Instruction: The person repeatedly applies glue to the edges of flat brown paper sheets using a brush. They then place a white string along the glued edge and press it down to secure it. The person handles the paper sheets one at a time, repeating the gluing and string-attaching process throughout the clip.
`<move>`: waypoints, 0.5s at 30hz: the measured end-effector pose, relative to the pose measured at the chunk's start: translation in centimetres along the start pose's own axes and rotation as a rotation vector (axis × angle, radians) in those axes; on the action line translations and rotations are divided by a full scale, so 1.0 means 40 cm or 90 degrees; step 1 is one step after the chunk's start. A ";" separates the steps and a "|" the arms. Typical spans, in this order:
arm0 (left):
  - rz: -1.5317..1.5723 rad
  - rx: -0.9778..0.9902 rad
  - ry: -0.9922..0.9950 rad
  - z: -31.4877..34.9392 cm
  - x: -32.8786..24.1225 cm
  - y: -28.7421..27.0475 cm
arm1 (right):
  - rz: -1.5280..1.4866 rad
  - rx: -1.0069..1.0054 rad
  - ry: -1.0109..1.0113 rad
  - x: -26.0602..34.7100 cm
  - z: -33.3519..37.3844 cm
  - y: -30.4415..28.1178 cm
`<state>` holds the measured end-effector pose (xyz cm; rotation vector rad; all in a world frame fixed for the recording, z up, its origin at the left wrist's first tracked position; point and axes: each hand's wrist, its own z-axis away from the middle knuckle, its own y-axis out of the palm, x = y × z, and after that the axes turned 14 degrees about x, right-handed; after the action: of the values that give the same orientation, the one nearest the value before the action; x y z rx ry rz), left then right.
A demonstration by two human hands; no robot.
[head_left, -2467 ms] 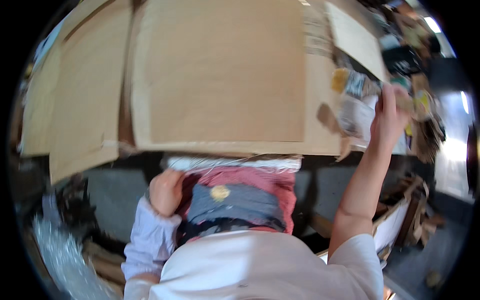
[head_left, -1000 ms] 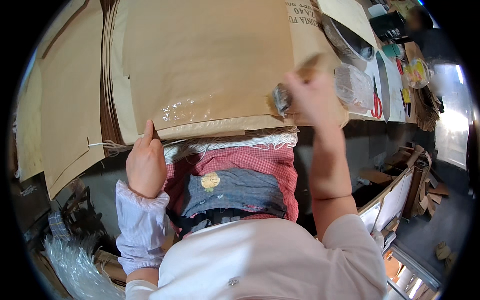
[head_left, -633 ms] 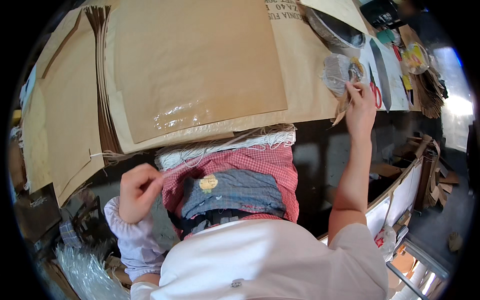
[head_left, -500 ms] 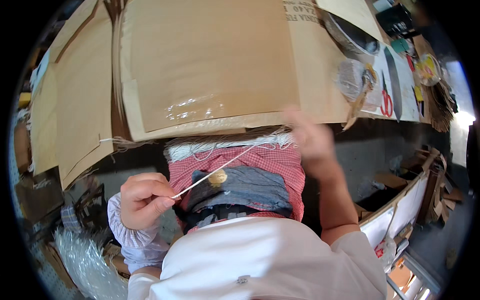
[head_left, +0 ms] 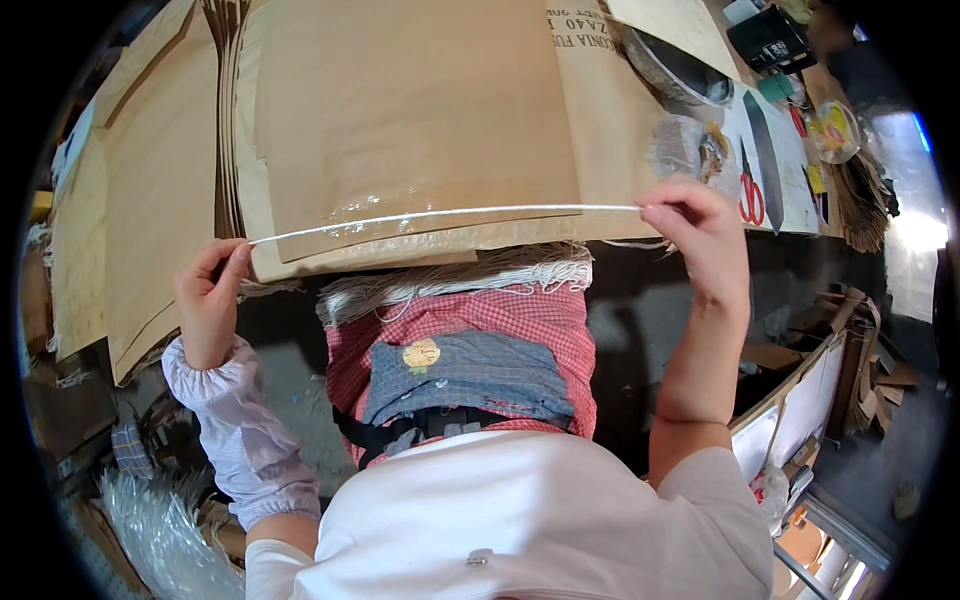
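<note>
A white string is stretched taut from side to side just above the front part of a brown paper sheet. My left hand pinches one end between thumb and fingers. The other end is pinched in my right hand, with a short tail of string hanging below it. On my lap, over a red checked cloth, lies a bundle of loose white strings by the table's front edge.
Several brown paper sacks lie stacked at the left. To the right are red-handled scissors, a long blade, a crumpled plastic wrapping and a dark curved dish. Clear plastic strands stand at the lower left.
My left hand has moved up and left, my right hand outward to the right. The string, earlier slanting up from the left hand over my lap, is now drawn straight between both hands.
</note>
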<state>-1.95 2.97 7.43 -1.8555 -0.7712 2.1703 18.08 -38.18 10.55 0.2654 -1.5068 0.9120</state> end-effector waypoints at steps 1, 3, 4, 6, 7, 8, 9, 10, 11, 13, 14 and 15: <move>-0.051 0.008 -0.015 -0.013 0.007 0.005 | -0.007 0.006 0.012 -0.006 -0.019 0.006; -0.152 0.023 -0.048 -0.042 0.040 0.032 | 0.022 0.039 0.080 -0.068 -0.077 0.032; -0.122 -0.035 -0.040 -0.053 0.093 0.048 | 0.044 0.061 0.097 -0.116 -0.106 0.056; -0.209 -0.059 -0.083 -0.069 0.138 0.058 | -0.004 0.056 0.146 -0.199 -0.138 0.092; -0.254 -0.071 -0.106 -0.069 0.154 0.059 | -0.030 0.056 0.171 -0.215 -0.146 0.103; -0.260 -0.075 -0.098 -0.070 0.170 0.057 | -0.034 0.042 0.161 -0.225 -0.151 0.103; -0.279 -0.085 -0.098 -0.070 0.174 0.059 | -0.037 0.027 0.153 -0.229 -0.153 0.105; -0.297 -0.095 -0.098 -0.071 0.178 0.062 | -0.039 0.013 0.145 -0.231 -0.153 0.108; -0.316 -0.104 -0.098 -0.072 0.180 0.065 | -0.015 0.019 0.176 -0.231 -0.151 0.109; -0.367 -0.119 -0.117 -0.075 0.176 0.073 | 0.034 0.031 0.234 -0.217 -0.153 0.110; -0.393 -0.126 -0.126 -0.076 0.171 0.078 | 0.111 0.015 0.181 -0.225 -0.155 0.113; -0.424 -0.120 -0.161 -0.081 0.165 0.086 | 0.189 -0.003 0.129 -0.239 -0.156 0.115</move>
<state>0.47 3.94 -0.23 -1.1435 -1.4384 1.9361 21.38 -34.32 -0.64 -0.0563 -1.3795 1.1339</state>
